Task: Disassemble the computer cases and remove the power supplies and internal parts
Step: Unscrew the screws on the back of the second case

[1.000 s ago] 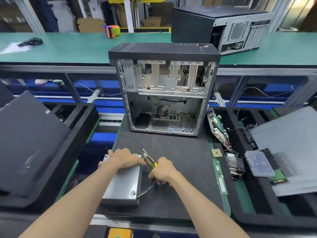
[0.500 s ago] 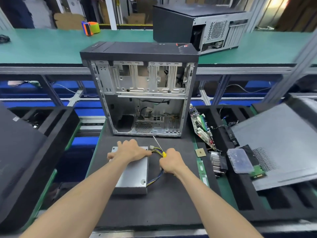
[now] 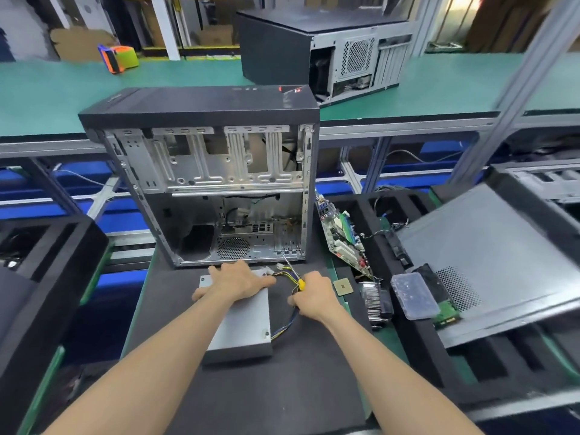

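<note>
Both hands barely shifted since before, left hand (image 3: 236,281) flat on power supply (image 3: 241,324), right hand (image 3: 312,296) grip pinching yellow-handled screwdriver (image 3: 295,274) beside cables (image 3: 284,328), open case (image 3: 207,183) behind.

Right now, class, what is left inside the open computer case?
Inside the open computer case: bare metal drive bays above, a few loose black cables and a round vent grille below. No boards visible; the bays hide what's behind them.

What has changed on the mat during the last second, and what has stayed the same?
Little changed: the power supply now lies nearer the open case. The left hand still presses it; the right hand still holds the yellow-handled screwdriver beside the cables.
</note>
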Demonstrator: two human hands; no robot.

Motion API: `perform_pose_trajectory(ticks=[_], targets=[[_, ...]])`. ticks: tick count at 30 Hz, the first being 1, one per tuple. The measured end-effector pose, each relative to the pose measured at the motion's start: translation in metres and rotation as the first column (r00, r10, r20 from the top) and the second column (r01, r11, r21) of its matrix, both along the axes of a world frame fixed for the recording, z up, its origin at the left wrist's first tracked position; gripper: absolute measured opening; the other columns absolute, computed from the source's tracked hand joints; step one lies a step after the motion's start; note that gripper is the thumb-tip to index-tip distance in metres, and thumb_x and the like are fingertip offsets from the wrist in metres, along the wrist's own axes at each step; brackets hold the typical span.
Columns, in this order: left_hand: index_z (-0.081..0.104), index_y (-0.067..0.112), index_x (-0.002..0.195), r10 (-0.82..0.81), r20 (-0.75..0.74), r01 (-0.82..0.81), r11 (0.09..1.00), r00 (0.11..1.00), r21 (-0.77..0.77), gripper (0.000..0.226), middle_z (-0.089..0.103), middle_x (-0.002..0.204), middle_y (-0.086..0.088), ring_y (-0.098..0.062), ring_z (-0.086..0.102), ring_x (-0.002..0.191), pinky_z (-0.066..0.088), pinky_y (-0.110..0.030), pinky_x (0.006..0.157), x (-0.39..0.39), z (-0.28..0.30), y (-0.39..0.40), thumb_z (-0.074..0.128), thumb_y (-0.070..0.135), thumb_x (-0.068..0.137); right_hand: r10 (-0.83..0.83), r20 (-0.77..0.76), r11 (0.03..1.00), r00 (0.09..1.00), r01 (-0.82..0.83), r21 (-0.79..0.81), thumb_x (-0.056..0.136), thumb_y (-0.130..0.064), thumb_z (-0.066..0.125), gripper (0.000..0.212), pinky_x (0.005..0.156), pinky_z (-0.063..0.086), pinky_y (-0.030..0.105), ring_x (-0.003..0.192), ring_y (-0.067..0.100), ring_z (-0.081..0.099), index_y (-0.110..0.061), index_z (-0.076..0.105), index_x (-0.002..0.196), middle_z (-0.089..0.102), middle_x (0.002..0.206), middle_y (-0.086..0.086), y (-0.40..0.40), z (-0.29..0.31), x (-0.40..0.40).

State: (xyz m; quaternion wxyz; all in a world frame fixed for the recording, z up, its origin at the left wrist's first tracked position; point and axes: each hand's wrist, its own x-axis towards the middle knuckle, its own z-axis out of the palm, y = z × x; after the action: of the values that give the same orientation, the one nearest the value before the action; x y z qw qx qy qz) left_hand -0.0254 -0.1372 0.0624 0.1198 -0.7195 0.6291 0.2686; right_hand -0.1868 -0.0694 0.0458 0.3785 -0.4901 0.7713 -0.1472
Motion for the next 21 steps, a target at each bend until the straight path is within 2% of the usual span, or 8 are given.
perform_pose_trajectory(ticks=[4,7,9,11,13,16,18,21], targets=[[0.065,0.034,0.109,-0.047,-0.002,0.045,0.974,0.999,-0.223,0.041,0.056,0.121,0.004,-0.029,0.032,0.134,0.021,-0.065,0.106,-0.013,0.006,0.013,0.060,0.062,0.080,-0.012,-0.005,0.998,1.000,0.012,-0.056,0.079,-0.018,0.071,0.021,0.074,0.055,0.039,0.091,0.037,0.069,-0.008,0.054,0.086,0.068,0.103,0.023,0.005,0.005,-0.010],[0.066,0.035,0.119,-0.119,-0.215,0.024,0.917,0.969,-0.399,0.028,0.064,0.122,0.007,-0.024,0.041,0.129,0.026,-0.049,0.109,-0.029,0.008,0.021,0.057,0.041,0.094,-0.005,0.030,0.994,1.000,0.008,-0.109,0.083,-0.011,0.061,0.011,0.076,0.057,0.045,0.087,0.038,0.068,0.000,0.065,0.085,0.072,0.092,0.023,0.011,0.011,-0.020],[0.069,0.027,0.121,-0.165,-0.436,-0.047,0.898,0.885,-0.437,0.026,0.069,0.117,0.006,-0.021,0.055,0.121,0.036,-0.035,0.101,-0.041,0.010,0.026,0.058,0.034,0.098,0.000,0.108,0.991,0.994,0.014,-0.131,0.087,-0.007,0.059,0.009,0.077,0.059,0.048,0.077,0.032,0.069,-0.004,0.066,0.083,0.075,0.084,0.019,0.019,0.015,-0.027],[0.074,0.018,0.112,-0.176,-0.647,-0.145,0.899,0.742,-0.412,0.020,0.074,0.099,0.003,-0.016,0.067,0.100,0.044,-0.027,0.089,-0.052,0.014,0.034,0.061,0.023,0.098,0.024,0.172,0.987,0.985,0.003,-0.159,0.090,-0.004,0.060,0.007,0.063,0.060,0.038,0.058,0.015,0.066,-0.006,0.066,0.087,0.072,0.073,0.010,0.028,0.021,-0.035],[0.076,0.013,0.099,-0.121,-0.779,-0.246,0.909,0.615,-0.335,0.015,0.075,0.086,0.000,-0.014,0.069,0.083,0.051,-0.028,0.084,-0.062,0.018,0.041,0.062,0.012,0.097,0.055,0.211,0.984,0.976,-0.017,-0.177,0.092,-0.004,0.060,0.006,0.046,0.050,0.025,0.040,0.004,0.055,-0.007,0.066,0.093,0.070,0.070,0.008,0.038,0.028,-0.045],[0.074,0.013,0.086,-0.010,-0.901,-0.349,0.920,0.434,-0.178,0.017,0.075,0.079,-0.006,-0.017,0.070,0.073,0.057,-0.029,0.074,-0.078,0.021,0.052,0.062,0.005,0.096,0.074,0.207,0.979,0.976,-0.032,-0.202,0.093,-0.009,0.060,0.011,0.050,0.048,0.025,0.046,0.013,0.056,-0.012,0.067,0.100,0.075,0.079,0.014,0.053,0.035,-0.063],[0.073,0.011,0.085,0.048,-0.929,-0.376,0.921,0.367,-0.101,0.016,0.076,0.079,-0.009,-0.014,0.070,0.070,0.056,-0.030,0.072,-0.089,0.023,0.058,0.063,0.006,0.096,0.067,0.229,0.974,0.971,-0.014,-0.225,0.093,-0.008,0.061,0.014,0.051,0.050,0.029,0.050,0.013,0.058,-0.009,0.068,0.105,0.073,0.078,0.014,0.063,0.038,-0.075],[0.072,0.009,0.088,0.107,-0.950,-0.416,0.909,0.293,-0.027,0.016,0.076,0.078,-0.009,-0.015,0.070,0.071,0.052,-0.027,0.065,-0.106,0.025,0.068,0.061,0.007,0.098,0.006,0.224,0.966,0.975,0.053,-0.255,0.088,-0.013,0.068,0.012,0.063,0.055,0.041,0.057,0.020,0.060,-0.003,0.069,0.096,0.070,0.070,0.008,0.075,0.043,-0.092]])
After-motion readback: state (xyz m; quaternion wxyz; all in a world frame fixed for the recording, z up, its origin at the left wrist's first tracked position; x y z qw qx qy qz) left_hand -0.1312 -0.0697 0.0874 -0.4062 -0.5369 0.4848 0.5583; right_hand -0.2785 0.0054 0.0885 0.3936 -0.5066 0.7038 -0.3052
